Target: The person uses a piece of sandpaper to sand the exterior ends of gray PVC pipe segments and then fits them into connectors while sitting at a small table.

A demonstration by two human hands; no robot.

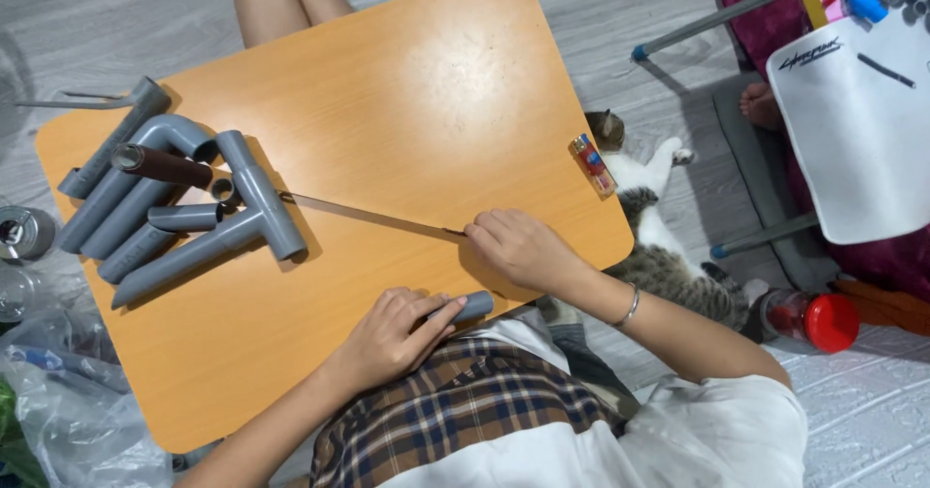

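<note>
My left hand [395,335] grips a short grey pipe piece [474,305] at the near edge of the low orange table [417,91]. Just above it, my right hand [521,248], with a bracelet on the wrist, pinches the end of a long thin metal blade [373,217] lying flat on the tabletop. The blade's far end reaches a grey T-shaped pipe fitting [254,197]. Beside that fitting lies a pile of several grey pipes [131,217], an elbow piece [179,134] and a dark brown roll [163,165].
A small lighter [593,165] lies near the table's right edge. A cat [651,231] is stretched on the floor beside it. A red-capped bottle [812,319], a white board [862,129], another person's legs [266,3] and foot [759,106], and plastic bags [58,391] surround the table.
</note>
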